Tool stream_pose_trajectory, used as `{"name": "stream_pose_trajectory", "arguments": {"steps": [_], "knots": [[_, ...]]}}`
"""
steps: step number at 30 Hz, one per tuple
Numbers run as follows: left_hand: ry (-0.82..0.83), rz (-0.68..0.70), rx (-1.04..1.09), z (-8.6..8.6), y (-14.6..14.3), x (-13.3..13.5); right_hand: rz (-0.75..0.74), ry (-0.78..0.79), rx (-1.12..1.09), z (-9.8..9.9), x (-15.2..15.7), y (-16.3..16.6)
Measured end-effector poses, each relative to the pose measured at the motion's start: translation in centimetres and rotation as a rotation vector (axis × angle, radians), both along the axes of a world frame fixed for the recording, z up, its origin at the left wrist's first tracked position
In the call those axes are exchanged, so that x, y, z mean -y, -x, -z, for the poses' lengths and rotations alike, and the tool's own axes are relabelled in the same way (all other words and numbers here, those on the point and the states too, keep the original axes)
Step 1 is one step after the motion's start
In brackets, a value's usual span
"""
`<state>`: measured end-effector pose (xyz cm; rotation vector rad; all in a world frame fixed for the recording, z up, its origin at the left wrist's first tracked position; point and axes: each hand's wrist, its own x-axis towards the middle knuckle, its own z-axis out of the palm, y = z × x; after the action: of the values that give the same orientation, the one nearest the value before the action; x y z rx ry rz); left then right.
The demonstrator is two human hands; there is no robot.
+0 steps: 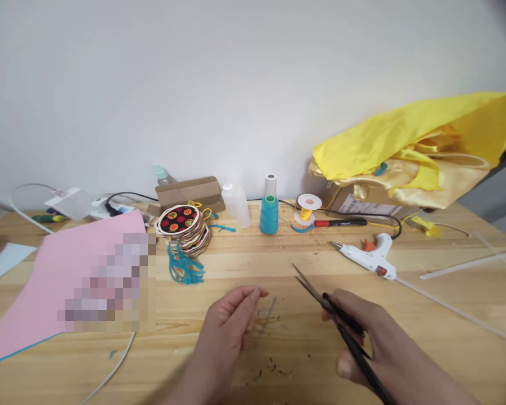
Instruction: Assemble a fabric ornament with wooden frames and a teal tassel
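My right hand grips a pair of scissors with dark handles. Their metal blades point up and left and stand slightly apart. To the left, my left hand is closed in a pinch, thumb against forefinger; whatever may be between the tips is too small to make out. A short strip of blue-green thread lies on the table just right of the left fingers, between both hands. Small dark scraps are scattered on the wood below it.
Behind my hands stand a teal thread cone, white bottles and a yellow spool. A stack of patterned discs with teal threads sits left. A glue gun lies right, below yellow fabric. Pink sheet covers the left.
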<state>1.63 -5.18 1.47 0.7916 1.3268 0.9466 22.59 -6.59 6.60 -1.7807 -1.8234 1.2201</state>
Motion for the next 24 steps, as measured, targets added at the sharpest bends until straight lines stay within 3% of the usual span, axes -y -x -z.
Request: {"name": "stream_pose_trajectory", "arguments": {"steps": [5, 12, 17, 24], "knots": [[-0.051, 0.025, -0.063, 0.1, 0.2, 0.2, -0.112, 0.116, 0.178, -0.6, -0.6, 1.2], [-0.074, 0.073, -0.067, -0.4, 0.1, 0.0, -0.136, 0.023, 0.134, 1.2, -1.0, 2.3], [-0.09, 0.134, -0.084, -0.5, 0.1, -0.1, -0.158, -0.049, 0.133, 1.6, -1.4, 2.6], [-0.039, 0.118, -0.058, -0.1, 0.2, -0.2, -0.199, -0.081, 0.144, 2.1, -1.5, 2.6]]}}
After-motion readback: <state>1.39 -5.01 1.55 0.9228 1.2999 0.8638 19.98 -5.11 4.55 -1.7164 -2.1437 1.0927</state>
